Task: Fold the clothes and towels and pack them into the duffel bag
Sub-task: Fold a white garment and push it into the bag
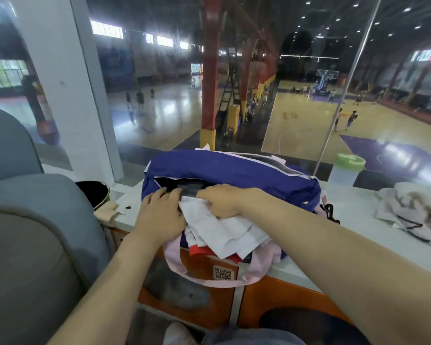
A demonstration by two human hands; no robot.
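A blue duffel bag (pixel 234 170) with pink trim lies on the white counter (pixel 353 220), its near opening dark and unzipped. A folded white garment with red edging (pixel 224 232) rests at that opening, half over the counter's front edge. My left hand (pixel 159 210) lies flat on the garment's left side, fingertips at the bag's mouth. My right hand (pixel 222 200) is closed on the garment's top edge. A pink bag strap (pixel 209 282) loops down over the front of the counter. A crumpled pale pink towel with dark cords (pixel 413 215) sits at the far right.
A clear bottle with a green lid (pixel 346 170) stands behind the bag by the glass wall. A grey padded chair (pixel 35 220) is close on the left, with a black bin (pixel 95 192) beside it. The orange cabinet front (pixel 271 302) faces my knees. A basketball hall lies beyond the glass.
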